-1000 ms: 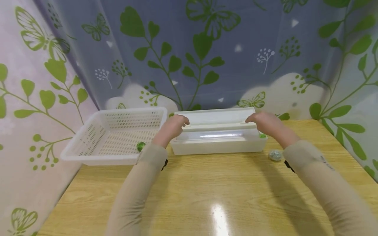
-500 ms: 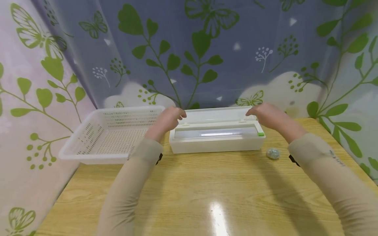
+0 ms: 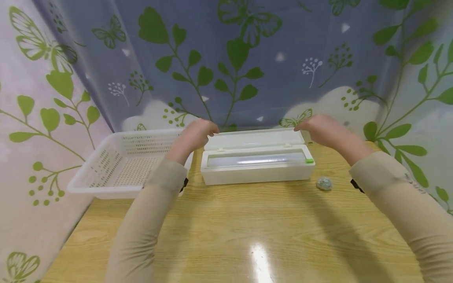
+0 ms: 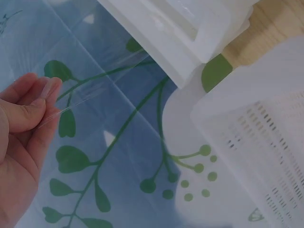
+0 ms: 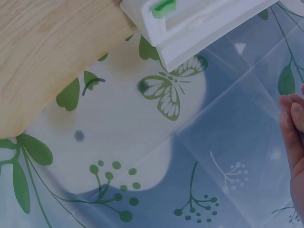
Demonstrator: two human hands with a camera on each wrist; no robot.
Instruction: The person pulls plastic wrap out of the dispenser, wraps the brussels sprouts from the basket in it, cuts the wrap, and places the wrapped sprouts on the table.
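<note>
A long white cling film dispenser box (image 3: pixel 258 173) stands on the table with its lid (image 3: pixel 255 138) raised at the back. Inside lies a shiny clear roll of film (image 3: pixel 262 159). Beyond the box's left end, my left hand (image 3: pixel 194 135) pinches clear cling film (image 4: pixel 78 100) between thumb and fingers; the film stretches back toward the box in the left wrist view. My right hand (image 3: pixel 323 131) is raised level with it by the lid's right corner, thumb and fingertips together on the film's other side. The film is nearly invisible in the head view.
A white perforated plastic basket (image 3: pixel 106 190) stands left of the box, partly covered by my left arm. A small round silvery lump (image 3: pixel 324 183) lies right of the box on the wooden table (image 3: pixel 226 232). A patterned curtain (image 3: pixel 226 70) hangs behind.
Both hands have moved up and back from the box's opening to the lid's top edge, slightly outward. My left arm now covers the small green object in the basket.
</note>
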